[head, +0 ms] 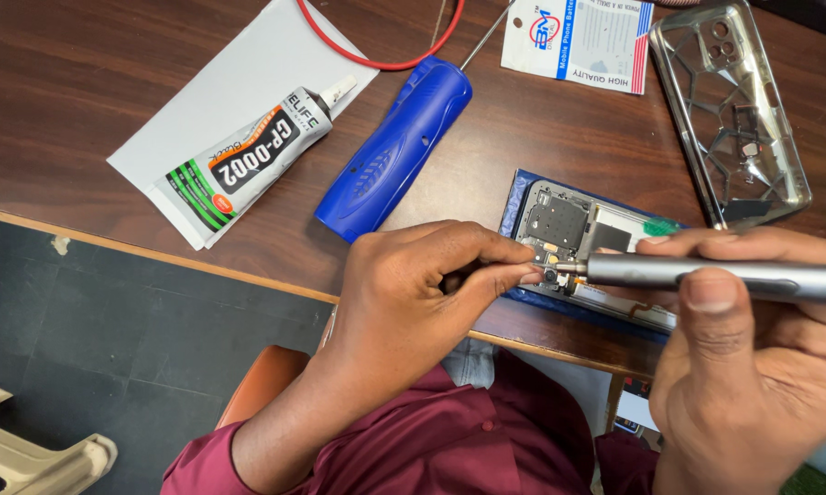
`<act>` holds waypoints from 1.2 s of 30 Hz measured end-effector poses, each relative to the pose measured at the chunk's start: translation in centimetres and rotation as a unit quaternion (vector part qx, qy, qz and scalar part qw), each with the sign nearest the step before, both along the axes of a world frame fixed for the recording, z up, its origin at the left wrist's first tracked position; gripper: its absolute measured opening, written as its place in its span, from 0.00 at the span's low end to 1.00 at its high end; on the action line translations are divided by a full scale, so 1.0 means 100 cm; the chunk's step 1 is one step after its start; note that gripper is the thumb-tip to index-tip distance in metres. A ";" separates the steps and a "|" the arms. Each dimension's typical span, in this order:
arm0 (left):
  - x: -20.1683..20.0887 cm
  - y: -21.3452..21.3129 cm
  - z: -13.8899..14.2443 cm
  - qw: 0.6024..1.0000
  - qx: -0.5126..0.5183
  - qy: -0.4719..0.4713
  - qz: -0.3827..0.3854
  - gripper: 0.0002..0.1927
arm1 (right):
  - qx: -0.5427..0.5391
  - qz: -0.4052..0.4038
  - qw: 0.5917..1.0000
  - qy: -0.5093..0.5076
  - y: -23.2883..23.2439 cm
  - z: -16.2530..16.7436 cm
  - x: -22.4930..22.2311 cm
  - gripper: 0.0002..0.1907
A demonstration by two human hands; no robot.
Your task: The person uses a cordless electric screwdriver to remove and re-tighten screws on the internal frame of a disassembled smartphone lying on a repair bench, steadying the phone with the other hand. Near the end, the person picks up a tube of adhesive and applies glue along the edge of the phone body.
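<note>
- Two hands meet over an opened smartphone with exposed dark circuitry (568, 234), lying at the brown wooden table (83, 82) edge;
- right hand (752, 367) fingers grip a grey metal pen-shaped screwdriver (706, 273);
- left hand (413, 293) fingers pinch its tip.

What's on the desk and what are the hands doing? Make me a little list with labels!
right hand: holds a grey pen-shaped screwdriver
left hand: fingertips pinch at the screwdriver's tip
under the tip: opened phone, back off, at the desk edge
left of phone: blue tool handle, glue tube on white paper
top right: clear phone case, printed packet
surface: brown wooden desk
</note>
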State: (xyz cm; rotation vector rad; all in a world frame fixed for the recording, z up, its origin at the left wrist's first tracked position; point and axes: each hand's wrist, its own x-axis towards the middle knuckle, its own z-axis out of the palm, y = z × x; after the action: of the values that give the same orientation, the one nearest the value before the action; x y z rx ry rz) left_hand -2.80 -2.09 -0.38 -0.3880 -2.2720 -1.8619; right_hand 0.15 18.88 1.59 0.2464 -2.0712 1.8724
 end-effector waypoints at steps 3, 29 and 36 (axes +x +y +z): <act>0.001 0.001 0.000 0.999 0.026 -0.022 0.025 0.05 | 0.016 -0.022 1.000 -0.013 0.000 0.005 0.006 0.08; 0.002 0.005 -0.008 0.995 -0.073 0.035 0.058 0.04 | 0.275 0.031 0.961 -0.008 -0.021 0.027 -0.009 0.11; 0.002 0.004 -0.009 0.995 -0.069 0.045 0.057 0.04 | 0.421 0.064 0.904 0.034 -0.033 0.049 -0.020 0.11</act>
State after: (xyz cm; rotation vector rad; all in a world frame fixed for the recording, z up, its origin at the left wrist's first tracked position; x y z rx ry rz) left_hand -2.58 -1.71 -1.25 -0.3455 -2.3162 -1.6070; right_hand -1.88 15.54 6.53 0.6461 -2.7347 0.8757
